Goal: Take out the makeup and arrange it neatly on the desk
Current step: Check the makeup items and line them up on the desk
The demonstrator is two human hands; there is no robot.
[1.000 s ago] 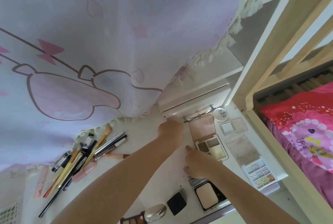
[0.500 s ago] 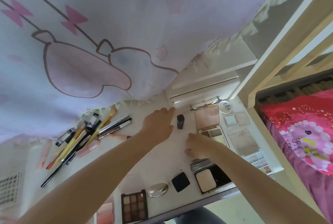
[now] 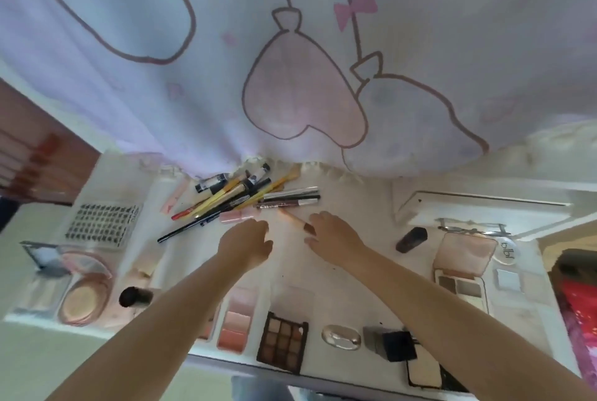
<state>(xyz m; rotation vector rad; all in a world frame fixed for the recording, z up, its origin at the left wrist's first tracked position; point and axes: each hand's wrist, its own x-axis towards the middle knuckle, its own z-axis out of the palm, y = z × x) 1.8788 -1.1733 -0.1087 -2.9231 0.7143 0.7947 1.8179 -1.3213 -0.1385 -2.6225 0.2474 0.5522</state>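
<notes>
- Now both hands reach toward the pile of pencils and brushes (image 3: pixel 245 197) at the desk's (image 3: pixel 349 258) back edge, under the curtain (image 3: pixel 290 45).
- Left hand (image 3: pixel 248 244): fingers loosely spread, holding nothing.
- Right hand (image 3: pixel 332 236): relaxed, beside a pink-tipped stick (image 3: pixel 292 218).
- Likely next: straightening the pile into 1 row.

Makeup (image 3: pixel 245 197) scattered across desk (image 3: pixel 339 274)

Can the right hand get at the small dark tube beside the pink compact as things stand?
Probably yes. The right hand holds nothing, and the dark tube lies in the open on the desk to its right, bare surface between them. The pink compact lies beyond it.
</notes>
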